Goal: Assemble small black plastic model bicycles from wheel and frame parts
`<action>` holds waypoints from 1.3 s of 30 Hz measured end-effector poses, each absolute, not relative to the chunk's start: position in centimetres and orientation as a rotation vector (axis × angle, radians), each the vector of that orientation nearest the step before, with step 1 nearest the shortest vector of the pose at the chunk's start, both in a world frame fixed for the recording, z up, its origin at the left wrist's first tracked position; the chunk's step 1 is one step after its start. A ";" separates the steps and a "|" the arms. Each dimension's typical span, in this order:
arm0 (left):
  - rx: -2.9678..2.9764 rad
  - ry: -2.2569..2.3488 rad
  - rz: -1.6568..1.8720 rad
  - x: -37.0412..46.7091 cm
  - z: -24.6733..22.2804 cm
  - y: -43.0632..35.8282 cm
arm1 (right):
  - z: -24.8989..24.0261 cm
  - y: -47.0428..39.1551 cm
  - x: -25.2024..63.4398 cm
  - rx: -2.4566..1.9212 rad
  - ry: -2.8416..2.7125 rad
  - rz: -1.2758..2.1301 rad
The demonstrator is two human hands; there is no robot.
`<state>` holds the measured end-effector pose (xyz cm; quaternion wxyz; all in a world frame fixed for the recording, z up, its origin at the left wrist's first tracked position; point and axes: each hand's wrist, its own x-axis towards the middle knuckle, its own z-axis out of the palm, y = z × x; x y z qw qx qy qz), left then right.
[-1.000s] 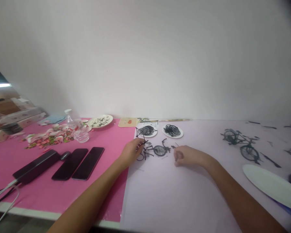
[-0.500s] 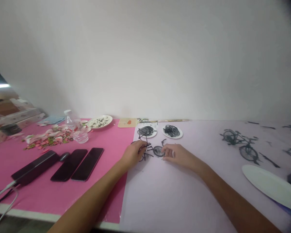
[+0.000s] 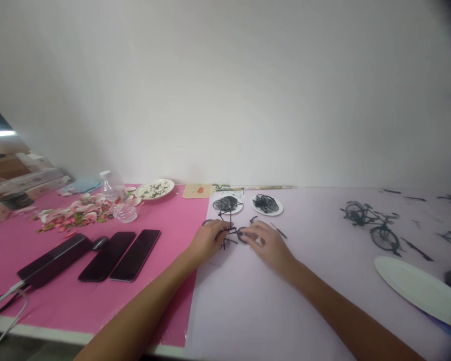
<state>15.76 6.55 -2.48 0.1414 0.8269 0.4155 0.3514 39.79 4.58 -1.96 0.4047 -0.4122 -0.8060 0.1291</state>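
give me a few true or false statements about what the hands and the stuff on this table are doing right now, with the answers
1. Both hands meet at the small black model bicycle parts on the pale lilac table cover. True: the left hand and the right hand both touch them.
2. Two dark phones lie side by side on the pink mat. True.
3. The finished dark model bicycle stands between the two hands. False: it stands apart, far to the right of them.
4. The two small white plates behind the hands hold red petals. False: they hold dark wiry parts.
5. The clear plastic bottle is in the right hand. False: it sits on the pink mat, far to the left.
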 end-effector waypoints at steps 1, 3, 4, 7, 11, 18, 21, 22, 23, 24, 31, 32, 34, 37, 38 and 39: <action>2.393 1.200 1.011 15.8 -2.5 6.5 | -1.9 4.6 39.8 -1.045 -2.011 0.304; 2.404 1.184 1.009 16.0 -2.6 6.5 | -1.9 4.6 39.8 -1.039 -1.981 0.274; 2.410 1.164 1.013 16.1 -2.7 6.5 | -2.0 4.6 39.8 -1.029 -1.974 0.267; 2.421 1.092 1.029 16.4 -2.9 6.4 | -2.2 4.5 39.5 -0.985 -1.971 0.265; 2.429 1.073 1.018 16.5 -3.0 6.3 | -2.4 4.3 39.1 -0.927 -1.960 0.273; 2.417 1.090 1.045 16.5 -3.0 6.3 | -2.4 4.4 39.2 -0.950 -1.940 0.248; 2.426 1.087 1.055 16.5 -3.0 6.3 | -2.5 4.5 39.2 -0.944 -1.930 0.235; 2.436 1.089 1.051 16.5 -3.0 6.4 | -2.5 4.5 39.2 -0.941 -1.928 0.236; 2.445 1.093 1.047 16.5 -3.0 6.3 | -2.5 4.5 39.2 -0.946 -1.925 0.239; 2.454 1.098 1.043 16.5 -3.0 6.3 | -2.5 4.5 39.2 -0.956 -1.923 0.242; 2.595 1.082 1.034 16.7 -3.1 6.3 | -2.6 4.6 39.3 -0.937 -1.910 0.226; 2.627 1.084 1.022 16.7 -3.1 6.3 | -2.7 4.6 39.3 -0.935 -1.903 0.241; 2.688 1.088 0.993 16.7 -3.0 6.3 | -2.8 4.7 39.3 -0.934 -1.891 0.268; 2.762 1.090 0.971 16.7 -3.0 6.3 | -3.1 4.7 39.3 -0.903 -1.883 0.291; 2.785 1.091 0.958 16.7 -3.0 6.3 | -3.1 4.8 39.3 -0.885 -1.885 0.292; 2.808 1.093 0.943 16.7 -3.0 6.3 | -3.2 4.8 39.3 -0.867 -1.891 0.290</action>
